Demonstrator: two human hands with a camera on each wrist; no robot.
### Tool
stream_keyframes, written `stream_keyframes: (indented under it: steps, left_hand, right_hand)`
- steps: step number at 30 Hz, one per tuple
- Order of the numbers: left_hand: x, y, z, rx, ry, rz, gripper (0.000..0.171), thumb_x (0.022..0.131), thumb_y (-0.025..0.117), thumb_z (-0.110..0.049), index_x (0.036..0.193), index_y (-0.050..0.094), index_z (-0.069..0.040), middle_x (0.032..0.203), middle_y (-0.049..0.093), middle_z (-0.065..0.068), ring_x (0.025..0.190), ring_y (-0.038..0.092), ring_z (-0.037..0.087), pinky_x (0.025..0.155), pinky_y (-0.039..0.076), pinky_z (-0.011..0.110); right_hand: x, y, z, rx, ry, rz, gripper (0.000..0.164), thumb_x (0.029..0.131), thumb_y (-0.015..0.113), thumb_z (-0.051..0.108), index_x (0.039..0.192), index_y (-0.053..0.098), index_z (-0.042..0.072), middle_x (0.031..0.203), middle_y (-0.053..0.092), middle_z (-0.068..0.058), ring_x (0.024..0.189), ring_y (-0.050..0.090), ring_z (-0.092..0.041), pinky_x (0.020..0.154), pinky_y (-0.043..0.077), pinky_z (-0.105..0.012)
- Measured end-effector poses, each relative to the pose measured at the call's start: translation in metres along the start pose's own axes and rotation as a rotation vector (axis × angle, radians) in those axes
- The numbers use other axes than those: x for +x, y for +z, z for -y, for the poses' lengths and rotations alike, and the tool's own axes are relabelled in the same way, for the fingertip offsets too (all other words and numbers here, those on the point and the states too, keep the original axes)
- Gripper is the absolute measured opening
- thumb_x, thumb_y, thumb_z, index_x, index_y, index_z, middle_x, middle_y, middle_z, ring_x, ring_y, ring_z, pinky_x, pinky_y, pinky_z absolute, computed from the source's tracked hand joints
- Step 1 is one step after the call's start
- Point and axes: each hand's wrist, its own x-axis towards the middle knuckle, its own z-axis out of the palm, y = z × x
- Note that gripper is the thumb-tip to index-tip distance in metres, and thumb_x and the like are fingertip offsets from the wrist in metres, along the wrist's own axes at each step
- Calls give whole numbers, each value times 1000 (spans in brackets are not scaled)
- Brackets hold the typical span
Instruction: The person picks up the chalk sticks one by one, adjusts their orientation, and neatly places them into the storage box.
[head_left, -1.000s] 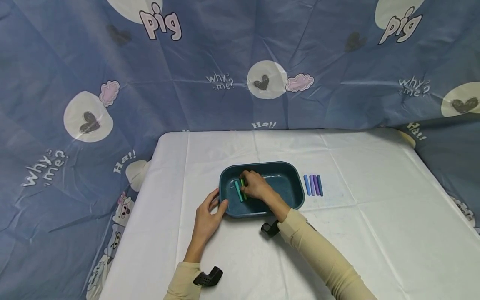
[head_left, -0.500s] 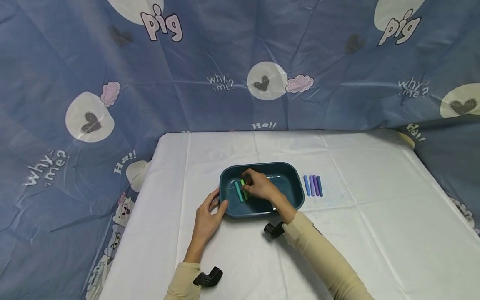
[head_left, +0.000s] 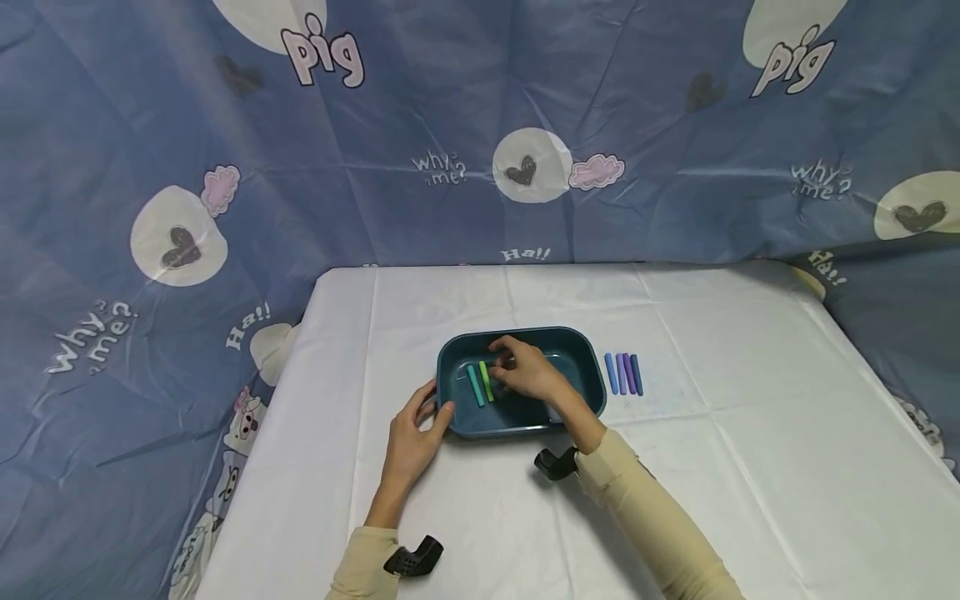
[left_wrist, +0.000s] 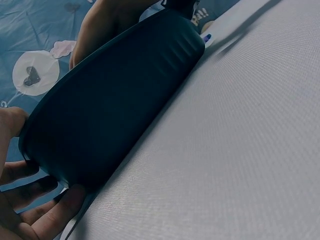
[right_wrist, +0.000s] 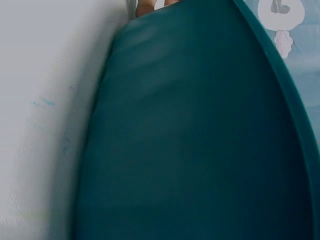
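A dark teal plastic tray (head_left: pixel 458 385) stands on the cloth, its outer wall (left_wrist: pixel 105 110) filling much of the left wrist view. Two chalk sticks lie side by side in its left part: a teal chalk stick (head_left: pixel 476 386) and a bright green chalk stick (head_left: pixel 486 381). My left hand (head_left: pixel 411 442) holds the tray's near left corner, thumb by the rim and fingers (left_wrist: pixel 57 212) against the outside. Over the tray, my right hand (head_left: pixel 529 372) hovers just right of the green stick, thumb and forefinger apart with nothing seen between them.
Right of the tray lies a row of several chalk sticks: blue (head_left: pixel 611 374), lilac (head_left: pixel 621 374), purple (head_left: pixel 629 374) and dark blue (head_left: pixel 637 375). White cloth (head_left: pixel 750 467) covers the table, with faint blue smudges near the row. A printed blue curtain (head_left: pixel 420 217) hangs behind.
My right hand has let go of the green chalk stick and drawn back slightly to the right, its fingers parting. The left hand keeps its place on the tray.
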Motion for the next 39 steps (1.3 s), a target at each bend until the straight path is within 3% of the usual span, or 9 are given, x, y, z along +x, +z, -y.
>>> stream_keyframes:
  steps: [6, 14, 21, 23, 29, 39]
  left_hand:
    - [1, 1, 4, 0, 12, -10, 53, 91, 65, -21, 137, 47, -3, 136, 53, 19, 116, 60, 32, 103, 44, 45]
    - [8, 7, 41, 7, 17, -47, 52, 88, 67, -33, 136, 51, -17, 135, 56, 9, 114, 62, 22, 101, 46, 37]
    - [9, 7, 43, 8, 36, -50, 53, 89, 65, -37, 136, 50, -17, 135, 56, 8, 115, 62, 22, 100, 47, 38]
    - [7, 5, 33, 5, 31, -41, 53, 90, 65, -33, 136, 50, -13, 135, 55, 11, 115, 61, 25, 100, 47, 41]
    - [9, 5, 39, 12, 37, -47, 53, 89, 67, -32, 136, 51, -14, 134, 56, 11, 114, 62, 24, 99, 48, 40]
    - [10, 6, 43, 27, 48, -59, 53, 89, 66, -34, 136, 51, -16, 134, 57, 10, 114, 62, 22, 98, 49, 39]
  right_hand:
    - [-1, -4, -1, -1, -19, -5, 41, 91, 62, 9, 129, 50, 1, 100, 58, -14, 85, 69, -30, 62, 57, -29]
    - [-3, -7, 2, 5, -28, 4, 42, 91, 62, 10, 130, 49, -1, 100, 59, -14, 86, 68, -33, 63, 58, -32]
    - [-6, -14, 4, 18, -31, -12, 42, 92, 61, 10, 130, 48, 0, 102, 57, -14, 86, 68, -33, 67, 58, -37]
    - [-7, -15, 3, 31, -27, -12, 42, 92, 60, 10, 131, 48, 0, 103, 56, -14, 89, 67, -34, 70, 58, -40]
    - [-10, -20, -3, 67, -34, -22, 39, 93, 56, 6, 131, 47, -2, 102, 55, -15, 100, 66, -33, 70, 58, -39]
    - [-13, -27, -7, 81, -18, -48, 39, 94, 57, 8, 131, 47, 0, 105, 56, -15, 99, 65, -33, 71, 59, -37]
